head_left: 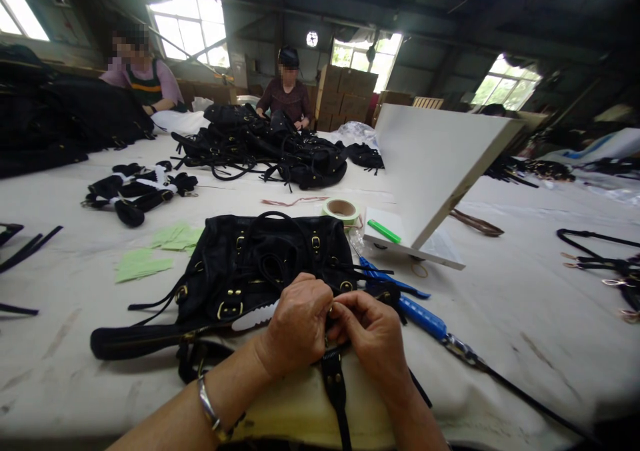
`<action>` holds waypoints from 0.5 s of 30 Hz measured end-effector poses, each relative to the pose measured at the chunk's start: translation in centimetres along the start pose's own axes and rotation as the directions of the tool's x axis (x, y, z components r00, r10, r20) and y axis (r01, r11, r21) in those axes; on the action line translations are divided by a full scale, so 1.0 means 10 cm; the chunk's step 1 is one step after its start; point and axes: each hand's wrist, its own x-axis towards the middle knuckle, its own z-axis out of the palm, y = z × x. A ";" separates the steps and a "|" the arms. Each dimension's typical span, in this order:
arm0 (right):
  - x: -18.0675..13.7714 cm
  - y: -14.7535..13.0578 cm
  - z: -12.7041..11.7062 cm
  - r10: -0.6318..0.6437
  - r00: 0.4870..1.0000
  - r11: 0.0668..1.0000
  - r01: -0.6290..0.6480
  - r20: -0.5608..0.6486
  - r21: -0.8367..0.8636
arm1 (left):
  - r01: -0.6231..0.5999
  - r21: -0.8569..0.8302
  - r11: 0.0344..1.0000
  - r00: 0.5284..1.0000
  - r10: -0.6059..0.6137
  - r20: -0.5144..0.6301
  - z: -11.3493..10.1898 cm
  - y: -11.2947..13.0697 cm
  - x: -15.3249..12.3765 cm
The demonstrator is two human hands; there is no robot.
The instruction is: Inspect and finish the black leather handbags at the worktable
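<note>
A black handbag with brass buckles and a looped handle lies in front of me. My left hand is closed over the bag's near edge, its fingertips hidden. Beside it, a white strip with a scalloped edge sticks out leftward. With thumb and fingers pinched, my right hand meets the left hand; a small metallic glint shows between them, too small to name. Below both hands hangs a black strap with metal studs. A long black zipped flap stretches left along the bag's front.
Right of the bag lie a blue-handled tool with a cord, a tape roll and a white panel stand holding a green cutter. Green paper slips lie left. Beyond are piled black bags and two people.
</note>
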 end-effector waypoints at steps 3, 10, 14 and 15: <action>0.00 0.00 0.00 0.004 1.000 0.999 -0.004 -0.007 0.031 | 0.013 -0.022 1.000 1.000 -0.013 -0.005 0.00 0.00 0.00; -0.01 0.04 0.02 0.044 0.998 0.986 -0.037 -0.042 0.162 | 0.096 -0.065 0.993 0.994 -0.099 -0.040 -0.03 0.02 0.00; -0.02 0.05 0.02 0.035 0.999 0.989 -0.030 -0.031 0.143 | 0.110 -0.079 0.991 0.993 -0.112 -0.028 -0.03 0.03 -0.02; -0.02 0.05 0.02 0.030 0.999 0.990 -0.026 -0.026 0.136 | 0.112 -0.082 0.990 0.993 -0.114 -0.022 -0.03 0.03 -0.02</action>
